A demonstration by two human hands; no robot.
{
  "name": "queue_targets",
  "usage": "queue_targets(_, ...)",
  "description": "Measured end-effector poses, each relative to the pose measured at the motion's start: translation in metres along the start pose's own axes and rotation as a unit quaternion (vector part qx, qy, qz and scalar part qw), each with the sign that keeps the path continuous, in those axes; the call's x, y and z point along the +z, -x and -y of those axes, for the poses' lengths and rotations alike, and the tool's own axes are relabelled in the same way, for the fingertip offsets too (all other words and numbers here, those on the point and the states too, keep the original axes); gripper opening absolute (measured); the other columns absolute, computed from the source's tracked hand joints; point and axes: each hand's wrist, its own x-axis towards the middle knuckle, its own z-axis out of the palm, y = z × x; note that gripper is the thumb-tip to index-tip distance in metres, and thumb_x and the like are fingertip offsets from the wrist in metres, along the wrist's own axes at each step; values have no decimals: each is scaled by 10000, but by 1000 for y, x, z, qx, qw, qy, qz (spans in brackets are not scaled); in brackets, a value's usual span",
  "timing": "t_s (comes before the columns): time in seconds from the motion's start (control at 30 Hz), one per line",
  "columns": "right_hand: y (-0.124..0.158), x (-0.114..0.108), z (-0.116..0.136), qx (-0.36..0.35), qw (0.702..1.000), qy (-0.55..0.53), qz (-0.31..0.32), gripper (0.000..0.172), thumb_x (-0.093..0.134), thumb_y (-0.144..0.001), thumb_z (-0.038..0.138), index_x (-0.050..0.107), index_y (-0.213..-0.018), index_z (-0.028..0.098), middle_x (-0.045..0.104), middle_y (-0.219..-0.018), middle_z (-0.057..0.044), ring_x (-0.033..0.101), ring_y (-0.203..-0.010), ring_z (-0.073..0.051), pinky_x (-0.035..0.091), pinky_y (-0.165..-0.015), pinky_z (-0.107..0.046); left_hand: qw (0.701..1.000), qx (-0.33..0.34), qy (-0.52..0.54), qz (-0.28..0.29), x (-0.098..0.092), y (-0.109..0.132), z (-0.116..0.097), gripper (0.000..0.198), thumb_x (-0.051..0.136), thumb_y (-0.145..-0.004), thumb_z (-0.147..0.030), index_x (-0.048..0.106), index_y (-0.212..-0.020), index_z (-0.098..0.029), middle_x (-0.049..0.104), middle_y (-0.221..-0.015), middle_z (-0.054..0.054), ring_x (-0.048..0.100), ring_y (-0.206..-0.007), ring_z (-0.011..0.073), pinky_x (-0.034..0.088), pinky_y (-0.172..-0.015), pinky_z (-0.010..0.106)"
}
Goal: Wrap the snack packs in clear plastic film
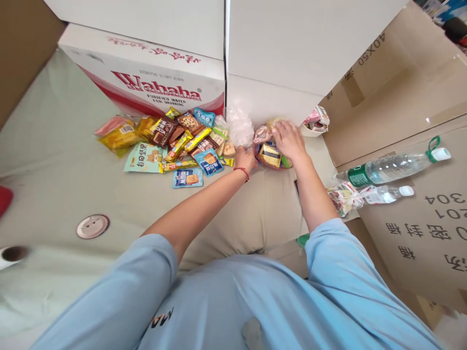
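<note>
My left hand (pixel 245 158), a red string on its wrist, is closed at the left edge of a small round basket (pixel 279 168) holding packaged snacks. My right hand (pixel 289 140) reaches over the basket's right side and lies on a yellowish packet (pixel 276 122); its fingers are somewhat blurred, so their grip is unclear. Inside the basket a yellow-and-dark packet (pixel 270 155) and a pinkish packet (pixel 261 134) show. A crumpled clear plastic bag (pixel 239 127) stands just beyond my left hand. Left of it lies a pile of wrapped snacks (pixel 189 138), with blue pouches (pixel 209 162) at its front.
A Wahaha carton (pixel 153 82) and white boxes (pixel 273 43) stand behind the snacks. At right, plastic bottles (pixel 396 167) lie by a brown cardboard box (pixel 412 214), near a white cup (pixel 314 127) of packets. A button-shaped disc (pixel 92 226) and a roll (pixel 12 256) are at left.
</note>
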Motion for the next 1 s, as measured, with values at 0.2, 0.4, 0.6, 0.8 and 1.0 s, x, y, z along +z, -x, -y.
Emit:
queue_targets(0.2, 13, 5, 5, 23, 999, 3, 25, 630, 212, -1093, 527, 474, -1554, 187, 438, -1633, -141, 366, -1514, -324, 245, -1257, -548, 996, -87, -11, -2, -5, 44, -4, 162, 627, -895, -327, 535, -978, -223, 654, -830, 40, 710, -687, 185, 596, -696, 357)
queue_targets(0.4, 63, -7, 40, 10, 999, 21, -34, 599, 246, -1081, 506, 449, -1577, 238, 448, -1571, -156, 369, -1470, -374, 309, -1207, -569, 997, -54, -59, -7, -48, 93, -1, 160, 647, -820, -288, 538, -922, -229, 637, -831, 17, 677, -743, 178, 533, -697, 309)
queue_targets(0.6, 115, 36, 53, 10, 998, 53, -8, 479, 365, -1063, 423, 651, -1403, 241, 644, -1280, -179, 548, -1138, -379, 453, -1005, -546, 995, -27, -95, 34, -89, 147, -1, 131, 611, -797, -332, 614, -851, -213, 654, -745, -4, 674, -713, 178, 510, -705, 306)
queue_targets(0.8, 129, 30, -1, 49, 997, 40, -35, 398, 454, -1035, 382, 699, -1334, 289, 678, -1188, -164, 547, -1135, -374, 442, -1008, -554, 985, 19, -171, -15, -154, 207, 5, 297, 583, -875, -487, 658, -951, -210, 712, -897, 29, 718, -800, 197, 557, -776, 333)
queue_targets(1.0, 151, 4, -13, 106, 987, 37, -112, 430, 431, -1001, 323, 686, -1346, 284, 635, -1228, -175, 565, -1204, -369, 484, -1016, -567, 939, 51, -313, -134, -217, 274, 24, 272, 533, -940, -472, 689, -979, -252, 725, -904, 21, 694, -777, 194, 562, -772, 330)
